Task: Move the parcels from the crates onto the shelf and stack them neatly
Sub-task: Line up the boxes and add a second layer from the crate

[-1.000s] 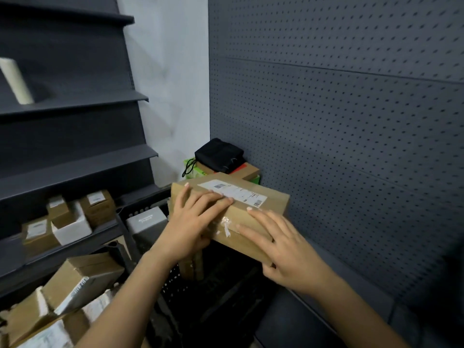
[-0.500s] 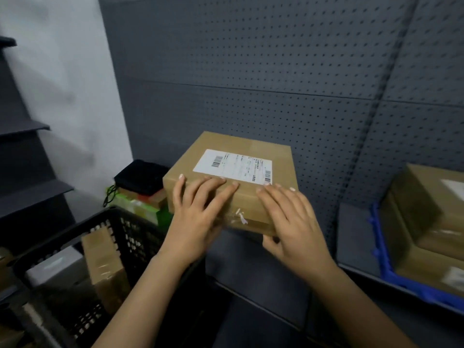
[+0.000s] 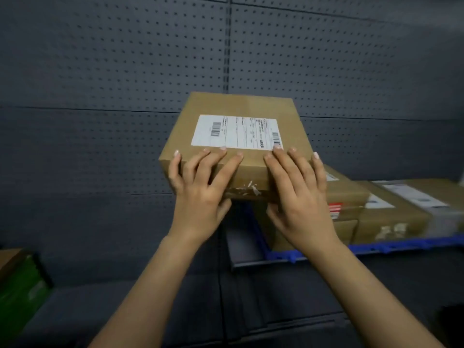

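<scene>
- Parcel [image 3: 238, 105]: a plain brown cardboard box, broad and fairly shallow, held level with its top face toward the camera.
- White shipping label [image 3: 237, 132] lies flat on the top, close to the near edge; it has a barcode at the left end, another at the right corner, and ruled lines of small print too fine to read.
- Near side face shows torn, whitish tape scraps [image 3: 244, 188] along its lower edge.
- Left hand [image 3: 200, 194]: fingers spread over the near top edge, little finger wrapping the left corner, thumb tucked under the box. A firm hold.
- Right hand [image 3: 298, 199]: the same hold on the right half, fingertips touching the label's corner, thumb below.
- Position: the parcel is up in the air in front of the grey pegboard wall [image 3: 113, 71], above the left end of the shelf [image 3: 238, 252].
- Just to its right, stacked parcels [image 3: 349, 197] sit in a blue tray [image 3: 376, 247]; whether the held box touches them cannot be told.
- Green carton [image 3: 22, 285] at lower left, blurred.
</scene>
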